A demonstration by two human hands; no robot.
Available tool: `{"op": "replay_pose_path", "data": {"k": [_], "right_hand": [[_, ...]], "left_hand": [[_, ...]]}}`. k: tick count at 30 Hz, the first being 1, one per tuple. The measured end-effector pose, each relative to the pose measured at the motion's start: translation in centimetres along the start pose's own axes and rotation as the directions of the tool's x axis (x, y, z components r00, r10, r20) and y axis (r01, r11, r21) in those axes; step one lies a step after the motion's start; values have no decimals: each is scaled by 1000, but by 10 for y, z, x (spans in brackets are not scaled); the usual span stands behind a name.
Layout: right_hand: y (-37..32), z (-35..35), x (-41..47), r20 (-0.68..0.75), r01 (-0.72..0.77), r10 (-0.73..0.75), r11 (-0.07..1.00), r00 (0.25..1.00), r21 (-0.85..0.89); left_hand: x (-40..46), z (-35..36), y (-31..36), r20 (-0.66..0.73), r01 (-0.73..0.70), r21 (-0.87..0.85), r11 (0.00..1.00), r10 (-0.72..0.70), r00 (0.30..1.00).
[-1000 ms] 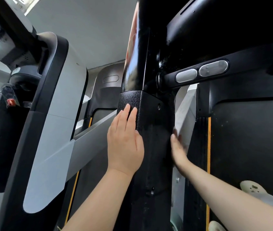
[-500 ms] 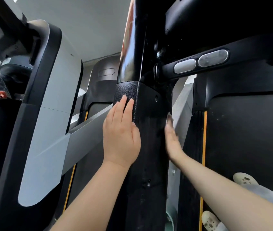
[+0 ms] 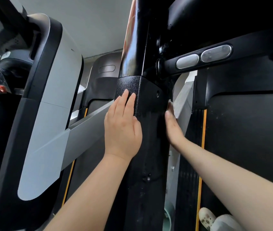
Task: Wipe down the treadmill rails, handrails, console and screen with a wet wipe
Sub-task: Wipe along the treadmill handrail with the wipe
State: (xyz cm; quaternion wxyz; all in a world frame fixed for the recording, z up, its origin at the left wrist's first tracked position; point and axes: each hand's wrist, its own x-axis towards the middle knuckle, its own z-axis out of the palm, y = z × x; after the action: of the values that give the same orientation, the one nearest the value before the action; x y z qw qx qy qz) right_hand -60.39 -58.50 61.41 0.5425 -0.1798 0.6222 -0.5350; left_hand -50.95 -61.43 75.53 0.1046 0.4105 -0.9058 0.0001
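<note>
Two hands (image 3: 122,129) — two sensor pads (image 3: 187,61).

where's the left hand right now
In the head view, the left hand lies flat on the left face of the black upright post, just below its glossy upper section.

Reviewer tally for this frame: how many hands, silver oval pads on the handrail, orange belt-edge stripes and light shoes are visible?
Hands: 2, left hand and right hand, both flat on the black upright post
Silver oval pads: 2
Orange belt-edge stripes: 2
Light shoes: 1
Total: 7
</note>
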Motion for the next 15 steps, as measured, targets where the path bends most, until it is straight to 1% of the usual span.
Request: {"op": "replay_pose_path", "data": {"k": [1,2,3,4,5,6,7,9,10,13,14,15], "right_hand": [[-4,0,-2,-12,10,-10,1000,1000,-16],[-6,1,-11,-13,51,-52,998,999,-23],[-5,5,-29,17,122,-121,991,992,-57],[-1,11,-51,80,229,-222,968,972,-103],[5,16,-74,157,345,-322,926,934,-151],[13,18,-91,216,429,-389,884,895,-187],[18,18,-98,242,475,-423,852,873,-222],[20,10,-80,239,477,-421,832,875,-282],[16,6,-63,212,450,-402,845,891,-288],[-5,-2,-18,98,278,-263,935,960,-221],[-9,-2,-15,82,264,-252,938,964,-224],[-9,-1,-20,90,283,-269,932,959,-228]], "left_hand": [[0,0,0,1,0,0,1000,0,1000],[0,0,0,2,0,-2,1000,0,1000],[0,0,0,2,1,-4,1000,-1,1000],[0,0,0,1,1,-5,1000,-1,1000],[1,0,0,1,1,-5,1000,-1,1000],[1,0,0,1,0,-3,1000,0,1000],[1,0,0,2,0,-3,1000,0,1000],[0,0,0,6,0,-5,1000,0,1000],[0,0,-1,7,-2,-6,1000,2,1000],[0,1,-1,4,-6,-3,1000,6,1000],[0,1,-1,2,-4,-4,1000,4,1000],[0,0,-1,0,-3,-4,1000,3,1000]]}}
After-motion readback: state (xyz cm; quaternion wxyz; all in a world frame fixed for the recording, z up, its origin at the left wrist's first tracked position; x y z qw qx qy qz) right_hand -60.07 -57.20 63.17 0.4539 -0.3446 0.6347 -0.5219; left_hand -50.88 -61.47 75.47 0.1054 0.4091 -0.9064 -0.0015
